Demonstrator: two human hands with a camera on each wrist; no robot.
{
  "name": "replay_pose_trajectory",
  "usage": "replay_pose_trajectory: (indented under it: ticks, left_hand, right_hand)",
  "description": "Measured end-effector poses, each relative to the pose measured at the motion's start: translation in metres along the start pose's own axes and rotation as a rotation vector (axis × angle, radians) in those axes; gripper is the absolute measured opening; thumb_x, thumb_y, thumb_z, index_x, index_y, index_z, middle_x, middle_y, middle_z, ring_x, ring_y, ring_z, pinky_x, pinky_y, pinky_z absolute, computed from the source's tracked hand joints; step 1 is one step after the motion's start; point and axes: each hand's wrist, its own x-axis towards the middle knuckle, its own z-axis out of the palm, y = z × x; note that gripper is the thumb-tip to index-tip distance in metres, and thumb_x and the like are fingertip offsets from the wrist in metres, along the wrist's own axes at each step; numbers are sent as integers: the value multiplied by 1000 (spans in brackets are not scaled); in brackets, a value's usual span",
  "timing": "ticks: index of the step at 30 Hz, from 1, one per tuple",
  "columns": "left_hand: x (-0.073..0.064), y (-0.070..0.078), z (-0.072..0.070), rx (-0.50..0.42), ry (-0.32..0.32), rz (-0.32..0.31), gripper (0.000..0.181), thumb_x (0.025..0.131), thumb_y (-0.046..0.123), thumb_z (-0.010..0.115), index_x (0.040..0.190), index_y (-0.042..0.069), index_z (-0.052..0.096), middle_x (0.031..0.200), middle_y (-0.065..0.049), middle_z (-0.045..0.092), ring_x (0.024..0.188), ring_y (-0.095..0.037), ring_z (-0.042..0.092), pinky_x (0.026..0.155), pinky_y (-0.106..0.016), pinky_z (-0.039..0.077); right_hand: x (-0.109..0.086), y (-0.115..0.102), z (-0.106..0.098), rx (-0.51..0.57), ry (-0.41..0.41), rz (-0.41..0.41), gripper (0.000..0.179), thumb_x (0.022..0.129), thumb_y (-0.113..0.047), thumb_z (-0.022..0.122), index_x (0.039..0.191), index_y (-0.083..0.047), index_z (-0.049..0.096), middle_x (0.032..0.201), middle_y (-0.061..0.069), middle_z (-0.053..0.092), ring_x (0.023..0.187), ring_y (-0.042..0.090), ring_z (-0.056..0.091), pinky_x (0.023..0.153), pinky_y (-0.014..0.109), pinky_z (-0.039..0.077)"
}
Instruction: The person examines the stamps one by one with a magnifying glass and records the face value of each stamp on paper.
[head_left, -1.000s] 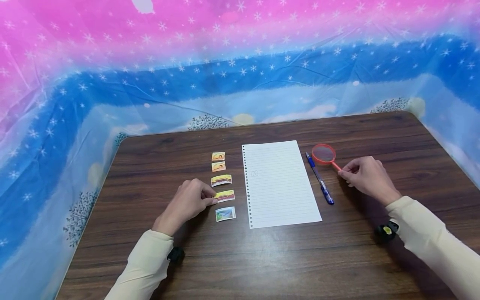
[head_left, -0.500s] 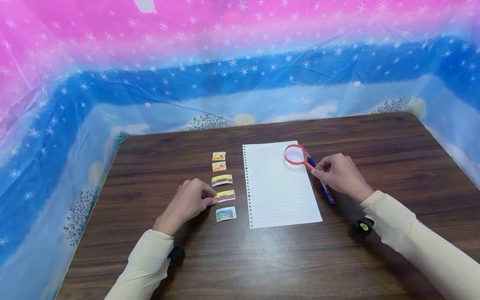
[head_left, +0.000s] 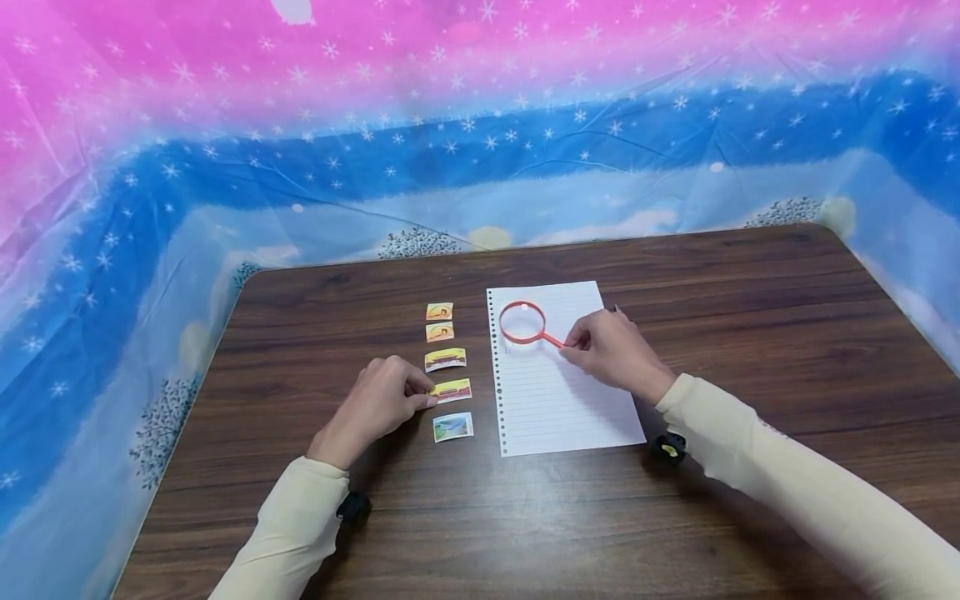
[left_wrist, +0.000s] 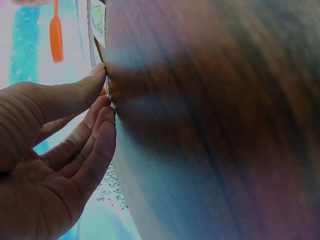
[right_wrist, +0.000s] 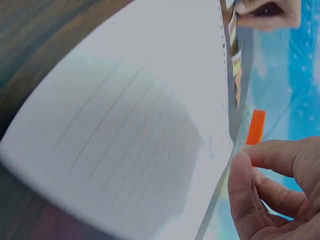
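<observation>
Red magnifier (head_left: 523, 323) over lined paper (head_left: 562, 400)

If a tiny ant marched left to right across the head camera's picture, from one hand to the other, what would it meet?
Left hand → column of five little stamps → magnifying glass → right hand. I left out the paper, because it stretches behind both the magnifying glass and the right hand.

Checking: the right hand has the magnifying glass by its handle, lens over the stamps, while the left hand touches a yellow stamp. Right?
Not quite: the head view shows the lens over the lined paper, not the stamps. The rest stands: the right hand has the magnifying glass by its handle, and the left hand touches a yellow stamp.
</observation>
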Motion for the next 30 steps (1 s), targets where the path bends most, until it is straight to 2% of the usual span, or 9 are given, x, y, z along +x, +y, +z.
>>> replay_pose_trajectory:
  ticks: [6,15,30]
  left_hand:
    - [0,0,0,2,-1,-5,9,89,11,79,97,8,82,91,-2,75,77,-11,66,70,-35,55]
    - [1,0,1,-2,-7,-19,10,89,12,80,97,8,82,90,-2,75,76,-11,65,69,-34,55]
    - [1,-1,1,3,-1,-17,8,88,12,80,96,9,82,88,-1,75,74,-11,64,69,-34,55]
  right_hand:
    - [3,-18,12,27,-69,-23,8,91,-8,75,84,-5,76,72,0,67,62,13,56,57,28,45]
    - [2,-35,25,36,-124,-84,10,89,-9,76,79,-8,75,69,-4,65,60,10,55,57,27,46]
    - [-6,-49,39,54,-198,-86,10,89,-8,78,80,-9,74,69,-6,64,59,9,53,54,24,44]
